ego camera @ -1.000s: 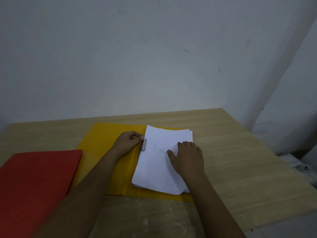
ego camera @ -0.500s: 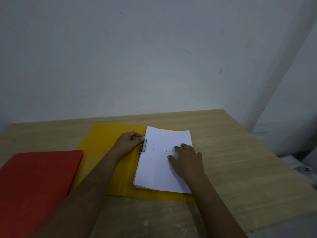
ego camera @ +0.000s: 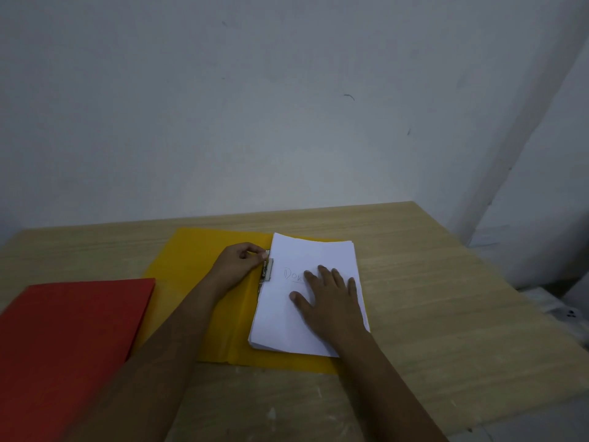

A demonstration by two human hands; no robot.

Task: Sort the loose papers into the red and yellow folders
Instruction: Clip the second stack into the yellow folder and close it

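So you've got the stack of white loose papers (ego camera: 306,295) sitting on the right half of the open yellow plastic folder (ego camera: 204,266), which lies flat on the light wooden table (ego camera: 446,282). Your right hand (ego camera: 328,301) is flat on top of the stack, fingers straight and a bit spread, pressing it down. Your left hand (ego camera: 239,263) has its fingers curled in, pinching the small metal clip (ego camera: 267,270) at the stack's left edge. The closed red folder (ego camera: 70,333) sits off to the left, just touching or overlapping the yellow one, hard to tell which.

Handling-wise, I'd guess that stack is light but floppy, and the sheets will slide over each other the second you ease off. Keep the palm on it while you work the clip. If you need to shift the pile, grab it along the long edges, not a corner. The folder itself looks thin and bendy, so lift it from the spine.
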